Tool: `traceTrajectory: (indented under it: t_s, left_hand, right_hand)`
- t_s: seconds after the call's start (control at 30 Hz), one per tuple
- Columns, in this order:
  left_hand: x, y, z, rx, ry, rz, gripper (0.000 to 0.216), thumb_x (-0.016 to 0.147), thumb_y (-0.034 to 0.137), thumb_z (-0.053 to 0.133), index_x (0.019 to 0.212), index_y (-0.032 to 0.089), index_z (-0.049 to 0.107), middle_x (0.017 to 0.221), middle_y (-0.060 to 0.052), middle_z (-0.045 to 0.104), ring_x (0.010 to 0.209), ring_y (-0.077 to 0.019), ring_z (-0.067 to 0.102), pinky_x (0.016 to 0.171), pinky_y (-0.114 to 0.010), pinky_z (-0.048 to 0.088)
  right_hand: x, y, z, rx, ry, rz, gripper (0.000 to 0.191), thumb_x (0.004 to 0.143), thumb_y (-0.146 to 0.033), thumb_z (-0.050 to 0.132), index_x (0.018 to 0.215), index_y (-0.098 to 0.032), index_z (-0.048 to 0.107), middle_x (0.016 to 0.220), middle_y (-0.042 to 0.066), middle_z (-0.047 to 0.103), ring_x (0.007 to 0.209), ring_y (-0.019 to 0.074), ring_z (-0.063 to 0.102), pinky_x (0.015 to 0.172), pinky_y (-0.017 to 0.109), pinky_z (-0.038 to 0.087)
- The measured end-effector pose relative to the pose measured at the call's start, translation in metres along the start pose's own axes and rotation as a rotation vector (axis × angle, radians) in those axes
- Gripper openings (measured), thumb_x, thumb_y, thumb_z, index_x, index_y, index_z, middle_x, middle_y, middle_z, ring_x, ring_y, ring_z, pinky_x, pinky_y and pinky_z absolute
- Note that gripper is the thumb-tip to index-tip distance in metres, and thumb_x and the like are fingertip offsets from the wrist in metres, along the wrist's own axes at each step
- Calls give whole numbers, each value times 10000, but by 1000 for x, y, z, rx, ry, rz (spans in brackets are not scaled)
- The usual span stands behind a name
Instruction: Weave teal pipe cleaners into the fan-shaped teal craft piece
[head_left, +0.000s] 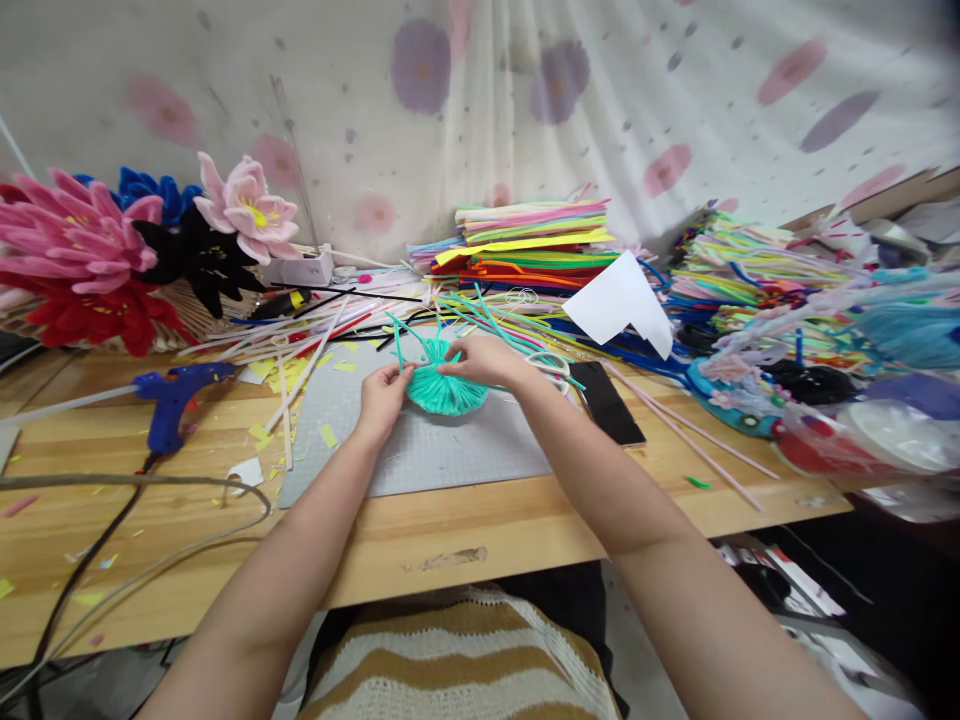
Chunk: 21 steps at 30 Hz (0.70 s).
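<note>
A round, ribbed teal piece (pixel 448 393), seemingly made of pipe cleaners, lies over the grey cutting mat, with a few loose teal stem ends sticking up at its far side. My left hand (pixel 384 398) pinches its left edge between thumb and fingers. Reaching across from the right, my right hand (pixel 484 360) has its bent fingertips closed on the upper middle of the same piece. The exact spot under the right fingertips is too small to make out. More teal pipe cleaners (pixel 487 315) lie loose just behind the hands.
A blue glue gun (pixel 176 395) lies left, its cable crossing the wooden table (pixel 450 540). Fuzzy flowers (pixel 90 240) stand at the back left. Stacked coloured pipe cleaners (pixel 532 235) and white paper (pixel 619 305) are behind. A black slab (pixel 611 405) sits right of the mat (pixel 480 465).
</note>
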<state>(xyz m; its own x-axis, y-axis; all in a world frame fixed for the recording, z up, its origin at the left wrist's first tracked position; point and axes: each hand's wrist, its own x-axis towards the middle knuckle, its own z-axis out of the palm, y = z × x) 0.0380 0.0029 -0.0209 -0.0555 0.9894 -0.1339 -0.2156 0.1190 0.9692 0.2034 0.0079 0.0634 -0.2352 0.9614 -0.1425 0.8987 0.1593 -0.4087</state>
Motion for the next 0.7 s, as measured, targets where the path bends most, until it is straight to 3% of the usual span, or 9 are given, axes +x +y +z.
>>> traceTrajectory:
  t_s: [0.1,0.23,0.43,0.57,0.7]
  left_hand:
    - [5,-2,-5,-35,24,2,389,503,377,732,790,123,673,685,-39,663,584,-141,574,569,-254,438]
    - [8,-3,-6,-106,16,-1,407,495,357,739,816,122,654,693,-42,670,601,-148,590,596,-262,450]
    - [6,0,-2,-77,0,2,352,528,323,728,809,126,646,635,-13,653,572,-134,576,598,-256,446]
    - [5,2,-3,-76,-32,-18,321,542,310,725,796,131,646,637,-12,654,555,-130,569,588,-257,448]
    - [5,4,-6,-84,-75,-55,318,548,311,728,800,132,652,674,-23,668,559,-129,576,591,-257,456]
  right_hand:
    - [-4,24,-25,344,-232,-116,278,792,-363,509,909,-157,656,842,74,674,749,145,601,661,248,452]
    - [-1,49,-34,459,-113,-245,193,714,-249,594,884,-176,651,862,31,666,749,110,581,698,236,442]
    - [14,37,15,372,93,-414,179,700,-184,593,867,-143,641,807,28,644,714,105,545,673,236,408]
    - [26,25,39,397,71,-433,148,693,-151,590,828,-131,645,760,20,639,718,110,549,685,232,403]
    - [32,26,40,470,19,-475,116,703,-153,570,786,-128,647,758,21,632,733,113,549,691,232,413]
